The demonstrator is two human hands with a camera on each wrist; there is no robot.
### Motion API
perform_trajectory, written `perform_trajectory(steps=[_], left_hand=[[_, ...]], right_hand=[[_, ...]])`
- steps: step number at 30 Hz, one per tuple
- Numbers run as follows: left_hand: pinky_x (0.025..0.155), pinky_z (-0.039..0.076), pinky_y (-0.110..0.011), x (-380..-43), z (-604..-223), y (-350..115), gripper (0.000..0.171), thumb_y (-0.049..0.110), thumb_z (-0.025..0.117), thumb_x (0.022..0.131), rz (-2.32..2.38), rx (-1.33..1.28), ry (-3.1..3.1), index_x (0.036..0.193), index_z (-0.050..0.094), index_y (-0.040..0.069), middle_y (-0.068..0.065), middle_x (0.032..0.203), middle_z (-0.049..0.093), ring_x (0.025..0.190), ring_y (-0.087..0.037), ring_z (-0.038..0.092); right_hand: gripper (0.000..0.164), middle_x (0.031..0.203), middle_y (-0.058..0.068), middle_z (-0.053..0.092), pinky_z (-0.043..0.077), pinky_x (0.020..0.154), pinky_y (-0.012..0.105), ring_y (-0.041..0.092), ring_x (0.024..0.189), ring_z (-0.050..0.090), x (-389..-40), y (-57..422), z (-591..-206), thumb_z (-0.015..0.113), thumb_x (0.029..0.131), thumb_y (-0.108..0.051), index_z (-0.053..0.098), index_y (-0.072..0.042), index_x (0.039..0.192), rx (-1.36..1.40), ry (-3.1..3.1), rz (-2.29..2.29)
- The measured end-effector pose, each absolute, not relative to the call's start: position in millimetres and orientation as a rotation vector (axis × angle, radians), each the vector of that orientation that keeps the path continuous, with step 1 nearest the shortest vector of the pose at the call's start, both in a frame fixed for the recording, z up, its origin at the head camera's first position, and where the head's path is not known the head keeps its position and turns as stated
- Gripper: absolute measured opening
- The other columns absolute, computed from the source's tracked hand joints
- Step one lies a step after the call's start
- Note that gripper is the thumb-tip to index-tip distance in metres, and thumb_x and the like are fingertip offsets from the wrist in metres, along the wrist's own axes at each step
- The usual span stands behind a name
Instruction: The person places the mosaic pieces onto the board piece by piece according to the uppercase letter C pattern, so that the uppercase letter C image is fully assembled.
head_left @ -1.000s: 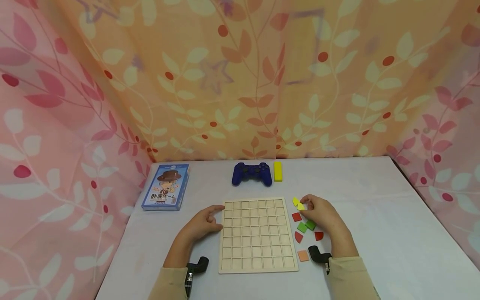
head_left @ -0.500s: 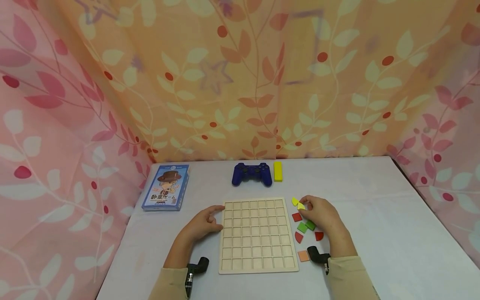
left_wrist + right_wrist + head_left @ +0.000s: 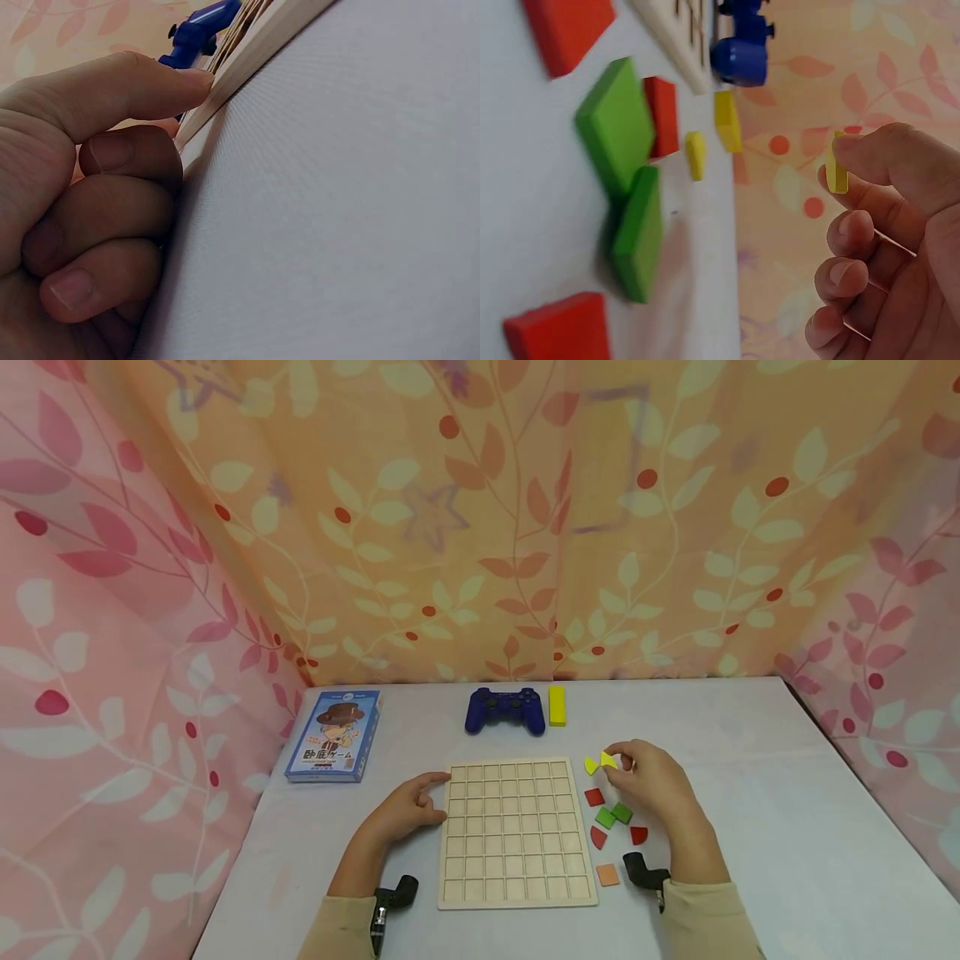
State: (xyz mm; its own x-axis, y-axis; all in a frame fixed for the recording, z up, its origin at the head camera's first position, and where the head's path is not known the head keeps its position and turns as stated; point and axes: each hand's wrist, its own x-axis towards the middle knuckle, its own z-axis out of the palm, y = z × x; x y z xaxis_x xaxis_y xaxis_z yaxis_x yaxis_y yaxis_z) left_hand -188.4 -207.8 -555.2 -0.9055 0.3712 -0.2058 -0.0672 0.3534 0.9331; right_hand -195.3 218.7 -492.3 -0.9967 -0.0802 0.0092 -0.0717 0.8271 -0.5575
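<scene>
My right hand (image 3: 651, 779) pinches a small flat yellow tile (image 3: 838, 163) between thumb and index finger, raised above the table in the right wrist view. A second yellow tile (image 3: 591, 766) lies just left of it on the table. At the left side of a square wooden grid board (image 3: 517, 833), my left hand (image 3: 403, 810) touches the edge with its thumb and index finger. In the left wrist view the thumb (image 3: 161, 88) is at the rim of the board, while the other fingers (image 3: 97, 206) are curled and hold nothing.
Right of the board lie a red square (image 3: 594, 797), two green squares (image 3: 622, 812), two red wedges (image 3: 638, 835) and an orange square (image 3: 607, 875). Farther back are a blue game controller (image 3: 505, 710), a yellow block (image 3: 557, 706) and a blue card-game box (image 3: 333, 737).
My right hand has picked up the yellow tile and moved slightly up and right with it, away from the other yellow tile. My left hand stays at the board's edge.
</scene>
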Motion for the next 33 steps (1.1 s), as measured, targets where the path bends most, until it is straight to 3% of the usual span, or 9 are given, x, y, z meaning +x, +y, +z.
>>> perform_trajectory(steps=[7, 16, 33], left_hand=[[0.050, 0.033, -0.025, -187.7, -555.8, -206.4, 0.080, 0.004, 0.079, 0.084, 1.540, 0.203, 2.264, 0.153, 0.040, 0.003, 0.004, 0.059, 0.051, 0.050, -0.009, 0.041], [0.047, 0.032, -0.024, -187.2, -556.2, -205.5, 0.078, 0.005, 0.078, 0.084, 1.546, 0.214, 2.269, 0.153, 0.042, 0.002, 0.004, 0.057, 0.048, 0.048, -0.009, 0.038], [0.046, 0.030, -0.024, -185.5, -552.6, -202.7, 0.078, 0.008, 0.078, 0.087, 1.558, 0.196, 2.275, 0.156, 0.042, 0.007, 0.005, 0.054, 0.045, 0.045, -0.008, 0.035]], right_hand=[[0.029, 0.094, 0.000, 0.057, 0.040, 0.062, 0.035, 0.019, 0.077, 0.049, -184.5, 212.1, -470.3, 0.077, 0.090, -0.022, 0.074, -0.011, 0.117, -0.226, 3.081, -0.942], [0.029, 0.095, 0.001, 0.059, 0.042, 0.059, 0.032, 0.018, 0.074, 0.049, -171.7, 191.3, -451.1, 0.079, 0.089, -0.021, 0.074, -0.013, 0.117, -0.275, 3.091, -0.981], [0.025, 0.087, -0.007, 0.056, 0.041, 0.057, 0.027, 0.011, 0.069, 0.046, -175.3, 155.6, -463.9, 0.083, 0.086, -0.018, 0.077, -0.013, 0.111, -0.590, 3.106, -1.087]])
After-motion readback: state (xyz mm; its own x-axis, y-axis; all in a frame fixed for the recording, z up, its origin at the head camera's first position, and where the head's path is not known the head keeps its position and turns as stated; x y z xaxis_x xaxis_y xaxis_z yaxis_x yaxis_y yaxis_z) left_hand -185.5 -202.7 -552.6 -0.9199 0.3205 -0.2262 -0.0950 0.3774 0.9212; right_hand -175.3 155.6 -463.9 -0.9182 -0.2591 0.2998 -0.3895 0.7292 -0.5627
